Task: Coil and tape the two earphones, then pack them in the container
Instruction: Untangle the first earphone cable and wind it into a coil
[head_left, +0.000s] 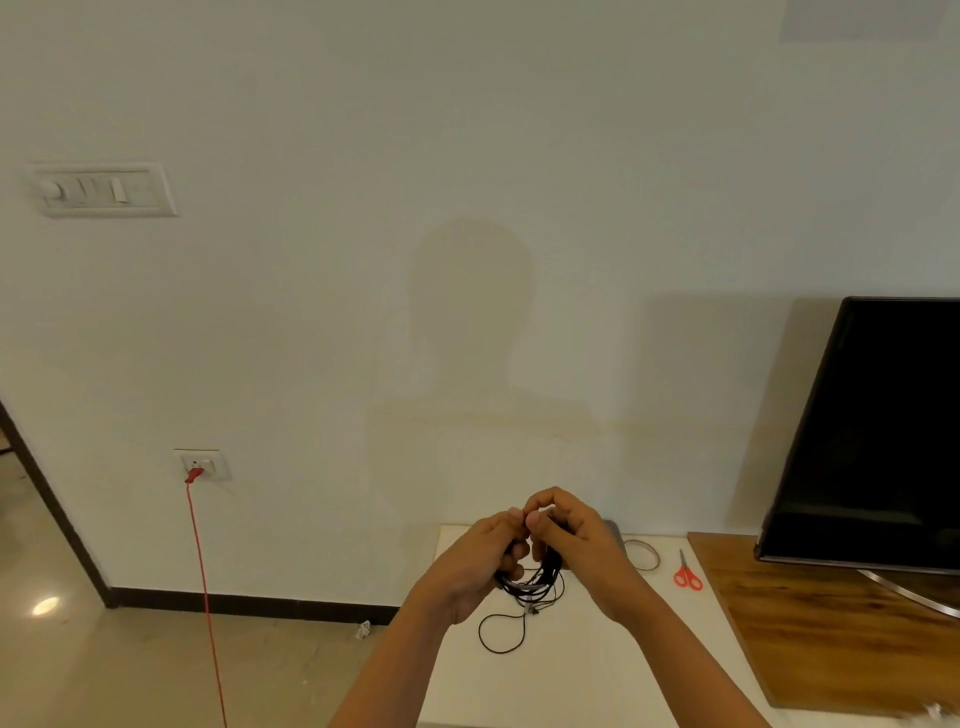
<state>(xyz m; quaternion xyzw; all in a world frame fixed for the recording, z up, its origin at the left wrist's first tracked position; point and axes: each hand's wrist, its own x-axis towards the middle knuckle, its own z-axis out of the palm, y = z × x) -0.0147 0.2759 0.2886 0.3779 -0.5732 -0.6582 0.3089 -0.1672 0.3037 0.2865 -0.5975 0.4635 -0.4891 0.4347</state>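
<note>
Above the white table (597, 670), my left hand (480, 558) and my right hand (569, 538) meet fingertip to fingertip. Both grip a black earphone cable (540, 579) bunched into loops between them. A loose loop of the same black cable (501, 634) hangs down onto the table below my hands. A roll of clear tape (644, 555) lies flat on the table to the right of my right hand. Behind my right hand a grey container (615, 532) shows only its edge.
Red-handled scissors (687, 571) lie right of the tape. A wooden board (831, 623) carries a dark television (878, 431) at the right. A red cord (205, 597) hangs from a wall socket (202, 464) down to the floor at the left.
</note>
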